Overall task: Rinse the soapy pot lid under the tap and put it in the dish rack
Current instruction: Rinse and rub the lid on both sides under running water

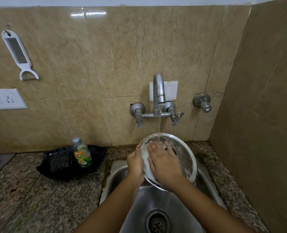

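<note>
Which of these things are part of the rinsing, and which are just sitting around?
In use: lid, tap, sink, left hand, right hand.
Idle: soap bottle, black tray, grater, wall socket.

Bare forearms, hands without jewellery

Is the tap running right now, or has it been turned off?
On. A thin stream falls from the tap spout onto the upper part of the pot lid, which is held tilted over the sink.
</note>
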Motion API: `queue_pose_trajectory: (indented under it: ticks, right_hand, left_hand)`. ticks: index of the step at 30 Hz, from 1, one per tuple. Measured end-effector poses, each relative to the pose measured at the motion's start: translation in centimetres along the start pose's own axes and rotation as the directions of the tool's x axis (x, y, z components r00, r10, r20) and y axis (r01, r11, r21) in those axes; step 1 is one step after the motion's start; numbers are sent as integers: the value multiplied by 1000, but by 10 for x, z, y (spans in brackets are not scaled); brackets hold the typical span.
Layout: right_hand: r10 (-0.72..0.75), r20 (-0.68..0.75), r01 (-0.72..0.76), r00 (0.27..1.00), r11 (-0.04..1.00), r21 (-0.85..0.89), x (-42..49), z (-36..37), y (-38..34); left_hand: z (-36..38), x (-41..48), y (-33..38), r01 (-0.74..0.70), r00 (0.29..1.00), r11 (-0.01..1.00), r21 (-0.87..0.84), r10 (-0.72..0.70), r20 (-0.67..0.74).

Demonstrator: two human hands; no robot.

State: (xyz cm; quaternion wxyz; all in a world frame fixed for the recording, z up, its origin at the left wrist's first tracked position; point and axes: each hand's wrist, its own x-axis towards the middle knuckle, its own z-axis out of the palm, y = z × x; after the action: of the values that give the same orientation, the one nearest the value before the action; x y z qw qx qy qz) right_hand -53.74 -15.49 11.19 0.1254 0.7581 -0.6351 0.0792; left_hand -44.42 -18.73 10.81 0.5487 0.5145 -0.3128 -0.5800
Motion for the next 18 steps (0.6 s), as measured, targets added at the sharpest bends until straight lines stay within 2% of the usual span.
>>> queue_pose_trajectory:
  ticks: [2,5,6,7,9,11,13,15,18]
  right_hand:
    - [131,-7,-131,991,991,-19,11,1,8]
    - [315,110,-322,943,946,51,32,-6,10]
    - [307,127,-317,943,946,73,34,-8,7]
    - [235,126,-247,964,965,91,31,-7,1]
    - [-20,91,4,996,984,177,14,-3,-7]
    - [-246,43,228,968,942,245,-9,0,1]
    - [-376,48,350,925,895,276,-32,7,24]
    - [-359,83,317,930,894,318,-52,19,51]
    - [-109,112,63,988,932,358,-57,31,82]
  left_hand:
    - [3,-2,-1,-17,1000,998,54,16,15]
    - [8,-6,-4,-74,997,991,108,69,46]
    - [9,-7,-3,-75,996,991,107,70,49]
    - [10,-6,-1,-54,998,994,97,50,41]
    - [6,-2,3,15,1000,1000,21,-15,8]
    - [-1,4,9,64,997,998,-29,-65,-45]
    - [-11,9,13,91,991,996,0,-90,-103]
    - [-21,13,12,88,987,996,32,-83,-139]
    - [-30,14,11,97,984,995,25,-92,-155]
